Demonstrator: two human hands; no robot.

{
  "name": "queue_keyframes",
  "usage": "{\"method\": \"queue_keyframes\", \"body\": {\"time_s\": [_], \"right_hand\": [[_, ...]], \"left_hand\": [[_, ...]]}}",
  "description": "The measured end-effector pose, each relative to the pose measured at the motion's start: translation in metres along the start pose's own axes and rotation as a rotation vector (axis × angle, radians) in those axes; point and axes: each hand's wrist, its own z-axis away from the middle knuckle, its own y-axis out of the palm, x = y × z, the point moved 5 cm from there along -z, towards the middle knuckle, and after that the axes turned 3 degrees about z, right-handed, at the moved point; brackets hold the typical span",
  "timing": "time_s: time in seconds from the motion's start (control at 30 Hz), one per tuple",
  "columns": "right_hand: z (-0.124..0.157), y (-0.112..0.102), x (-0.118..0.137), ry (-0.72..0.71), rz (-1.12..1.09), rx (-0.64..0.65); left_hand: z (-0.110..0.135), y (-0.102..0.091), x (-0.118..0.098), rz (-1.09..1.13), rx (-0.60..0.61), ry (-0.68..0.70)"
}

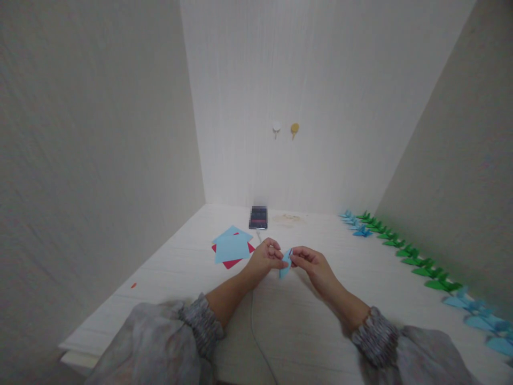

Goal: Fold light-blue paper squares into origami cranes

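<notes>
Both hands meet over the middle of the white table [168, 278]. My left hand [266, 256] and my right hand [308, 261] each pinch a small folded light-blue paper piece [285, 263] held between them, just above the tabletop. The fingers of both hands are closed on the paper. Grey patterned sleeves cover both forearms.
A stack of light-blue and red paper squares [232, 247] lies left of the hands. A dark phone [258, 217] sits behind them with a thin cable [253, 321] running toward me. Rows of folded green figures [417, 262] and blue figures [476, 313] line the right wall. Two hooks [294, 129] hang on the back wall.
</notes>
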Motion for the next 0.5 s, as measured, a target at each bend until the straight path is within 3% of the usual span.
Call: {"method": "queue_keyframes", "body": {"time_s": [0.27, 0.5], "right_hand": [[0.000, -0.003, -0.001, 0.009, 0.019, -0.009], [0.001, -0.009, 0.010, -0.063, 0.073, 0.027]], "left_hand": [[0.004, 0.006, 0.006, -0.101, 0.072, -0.111], [0.006, 0.008, 0.004, -0.156, 0.106, -0.156]]}}
